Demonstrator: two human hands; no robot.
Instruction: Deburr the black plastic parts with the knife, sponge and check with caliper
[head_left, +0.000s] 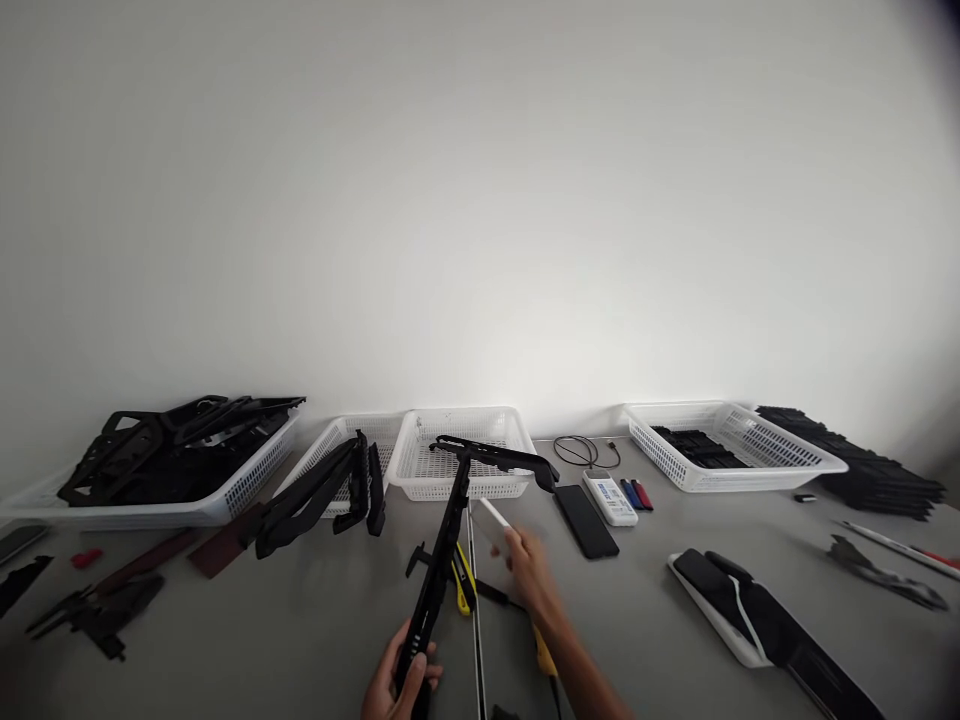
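Note:
My left hand (397, 680) is closed round the lower end of a long black plastic frame part (450, 530), which rises from the bottom centre and ends in a crossbar (499, 458) over the middle basket. My right hand (529, 570) reaches forward over the grey table (630, 620). It pinches a small white flat piece (495, 520) close to the frame's upper half. Yellow-handled tools (465, 585) lie on the table under the frame.
White baskets line the wall: one at left (225, 495) heaped with black parts, two in the middle (420, 480), one at right (750, 455). A phone (586, 522), a white power bank (611, 498), a cable, markers, and black parts on a white tray (731, 620) lie around.

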